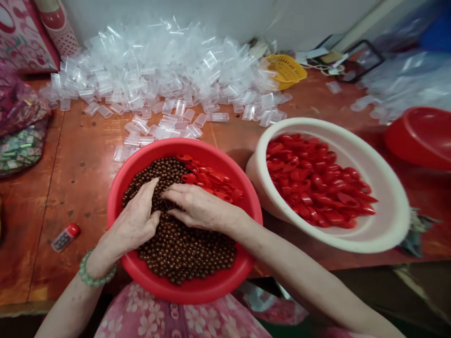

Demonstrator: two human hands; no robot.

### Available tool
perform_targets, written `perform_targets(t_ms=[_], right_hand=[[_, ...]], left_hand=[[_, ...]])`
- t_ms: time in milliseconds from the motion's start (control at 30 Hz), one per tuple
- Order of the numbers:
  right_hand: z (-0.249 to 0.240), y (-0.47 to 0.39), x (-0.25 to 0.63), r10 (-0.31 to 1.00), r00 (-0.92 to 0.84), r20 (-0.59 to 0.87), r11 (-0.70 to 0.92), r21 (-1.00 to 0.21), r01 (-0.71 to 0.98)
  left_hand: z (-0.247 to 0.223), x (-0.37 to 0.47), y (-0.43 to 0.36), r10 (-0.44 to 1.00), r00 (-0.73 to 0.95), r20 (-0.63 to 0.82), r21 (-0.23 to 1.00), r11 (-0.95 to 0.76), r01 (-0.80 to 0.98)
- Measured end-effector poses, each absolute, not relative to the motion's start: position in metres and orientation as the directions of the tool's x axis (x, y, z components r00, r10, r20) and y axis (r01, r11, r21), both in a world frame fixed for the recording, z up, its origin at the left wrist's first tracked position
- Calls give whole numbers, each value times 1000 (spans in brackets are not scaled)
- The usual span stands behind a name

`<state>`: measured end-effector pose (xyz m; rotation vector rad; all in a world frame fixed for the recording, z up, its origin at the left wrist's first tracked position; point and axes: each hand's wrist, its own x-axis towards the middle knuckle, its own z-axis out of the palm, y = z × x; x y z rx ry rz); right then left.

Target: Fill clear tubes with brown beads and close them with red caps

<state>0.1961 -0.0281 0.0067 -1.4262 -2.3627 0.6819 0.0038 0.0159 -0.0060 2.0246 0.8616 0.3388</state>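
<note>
A red basin (186, 293) holds many round, shiny brown beads (186, 253), with glossy red plastic pieces (214, 180) along its upper right side. My left hand (139, 216) is over the beads at the left, its fingers stretched out and its thumb apart; nothing shows in it. Facing it, my right hand (195, 206) reaches in from the right. Its fingers curl down with the tips at the beads, and whatever lies between them is hidden. The two hands are close but apart. A green bead bracelet (97, 270) circles my left wrist.
A white basin (384, 234) of red pieces (317, 180) stands to the right. Clear plastic cases (158, 80) are heaped at the back beside a yellow basket (287, 70). One red-capped filled case (66, 237) lies at left. Another red basin (423, 136) sits far right.
</note>
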Motion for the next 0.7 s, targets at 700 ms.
perform_targets(t_ms=[700], right_hand=[[12, -43, 239, 993, -120, 14, 115, -409, 905]], left_hand=[[11, 2, 12, 557, 765, -323, 937, 76, 340]])
